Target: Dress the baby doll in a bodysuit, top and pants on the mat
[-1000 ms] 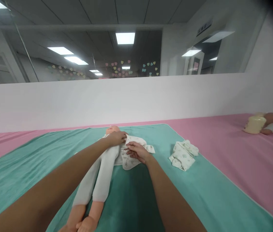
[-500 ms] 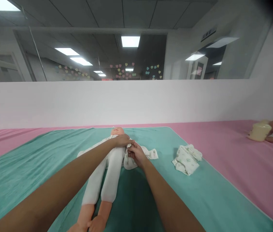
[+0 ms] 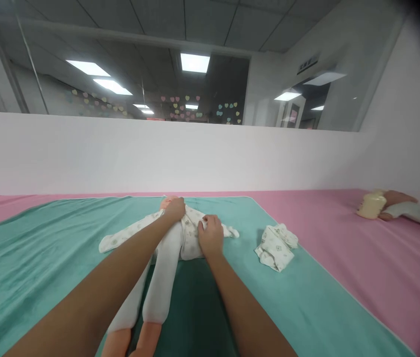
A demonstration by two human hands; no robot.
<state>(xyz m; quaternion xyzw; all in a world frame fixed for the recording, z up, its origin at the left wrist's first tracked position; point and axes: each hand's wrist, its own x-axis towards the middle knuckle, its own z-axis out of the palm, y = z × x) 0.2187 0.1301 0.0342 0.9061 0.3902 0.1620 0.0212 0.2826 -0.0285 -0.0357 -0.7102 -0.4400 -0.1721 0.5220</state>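
Observation:
A baby doll [image 3: 159,277] lies on its back on a teal blanket [image 3: 27,258], head away from me, legs in white leggings. A white printed baby top [image 3: 128,236] is spread under and around its chest. My left hand [image 3: 175,209] rests on the doll's chest near the neck, fingers curled over the cloth. My right hand [image 3: 210,236] is closed on the top's right flap beside the doll's waist.
A crumpled white printed garment [image 3: 275,244] lies on the teal blanket to the right. The pink mattress [image 3: 362,267] extends right, with a cream bottle [image 3: 370,206] and another doll's arm [image 3: 410,210] at the far right. A white wall runs behind.
My left hand moved up toward the doll's neck. My right hand shifted from pinching near the chest to gripping the flap lower at the waist. The top's left sleeve now lies spread out.

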